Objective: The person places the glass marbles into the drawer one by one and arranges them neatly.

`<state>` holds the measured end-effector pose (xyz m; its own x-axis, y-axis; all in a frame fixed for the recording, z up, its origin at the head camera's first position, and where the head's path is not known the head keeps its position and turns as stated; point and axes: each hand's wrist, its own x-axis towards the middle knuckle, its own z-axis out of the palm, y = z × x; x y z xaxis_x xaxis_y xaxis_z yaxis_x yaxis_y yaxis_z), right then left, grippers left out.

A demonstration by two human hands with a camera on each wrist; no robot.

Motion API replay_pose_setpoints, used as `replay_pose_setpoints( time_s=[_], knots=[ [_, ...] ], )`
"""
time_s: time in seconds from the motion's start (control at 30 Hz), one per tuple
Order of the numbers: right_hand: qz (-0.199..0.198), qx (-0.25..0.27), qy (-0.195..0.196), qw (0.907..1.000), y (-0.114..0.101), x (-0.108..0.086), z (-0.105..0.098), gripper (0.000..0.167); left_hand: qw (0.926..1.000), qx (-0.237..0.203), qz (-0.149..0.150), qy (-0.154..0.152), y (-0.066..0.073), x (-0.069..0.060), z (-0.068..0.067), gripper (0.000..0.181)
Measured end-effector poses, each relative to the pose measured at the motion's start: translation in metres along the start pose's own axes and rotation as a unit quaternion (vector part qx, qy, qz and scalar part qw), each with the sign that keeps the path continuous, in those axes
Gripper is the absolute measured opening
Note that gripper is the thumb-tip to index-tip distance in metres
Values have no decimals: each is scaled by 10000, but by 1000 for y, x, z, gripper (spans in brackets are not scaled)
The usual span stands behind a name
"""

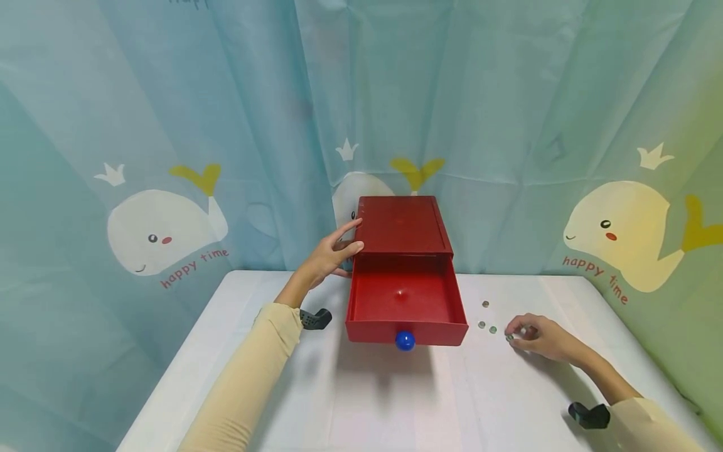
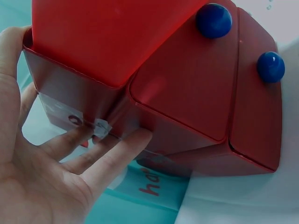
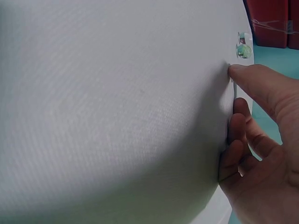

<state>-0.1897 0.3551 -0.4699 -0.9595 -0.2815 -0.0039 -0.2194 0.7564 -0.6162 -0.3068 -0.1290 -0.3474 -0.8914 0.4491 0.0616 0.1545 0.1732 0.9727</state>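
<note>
A red drawer cabinet [image 1: 398,223] stands on the white table, its top drawer [image 1: 407,334] pulled out by a blue knob [image 1: 405,341]. Against the cabinet's left side rests my left hand [image 1: 327,256], fingers spread and nearly straight, thumb by the front upper corner. Low over the table to the right, my right hand [image 1: 545,339] pinches a small glass marble [image 1: 509,338] between thumb and forefinger; the right wrist view mostly hides that marble behind the thumb. Other glass marbles [image 1: 493,329] lie between this hand and the drawer.
Two lower drawers with blue knobs [image 2: 271,67] are closed beneath the open one. A pale blue curtain [image 1: 271,125] printed with whales hangs right behind the table [image 1: 469,402]. Dark wrist devices [image 1: 589,415] are worn on both arms.
</note>
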Motion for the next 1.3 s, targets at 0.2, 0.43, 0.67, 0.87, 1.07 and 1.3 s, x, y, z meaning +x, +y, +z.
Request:
replay_pose_setpoints(
  time_s=[0.2, 0.43, 0.67, 0.87, 1.07, 1.3],
  knots=[
    [-227, 116, -128, 9996, 1, 2, -3, 15, 10000, -4, 73, -20, -2, 0, 0, 64],
    [-1082, 301, -530, 9923, 1, 5, -15, 13, 10000, -37, -10, 16, -3, -1, 0, 63],
    [-1765, 12, -518, 9829, -12, 6, -36, 15, 10000, -39, 13, 16, -1, -1, 1, 63],
    [-1784, -195, -502, 9825, -26, 9, -54, 14, 10000, -25, -2, 20, 0, 0, 0, 63],
    [-1784, -285, -392, 9828, -40, 11, -68, 16, 10000, -31, 19, 31, -1, 1, 1, 63],
    [-1648, -325, -362, 9851, -64, 11, -85, 13, 10000, -20, 88, -9, -1, 0, 1, 64]
  ],
)
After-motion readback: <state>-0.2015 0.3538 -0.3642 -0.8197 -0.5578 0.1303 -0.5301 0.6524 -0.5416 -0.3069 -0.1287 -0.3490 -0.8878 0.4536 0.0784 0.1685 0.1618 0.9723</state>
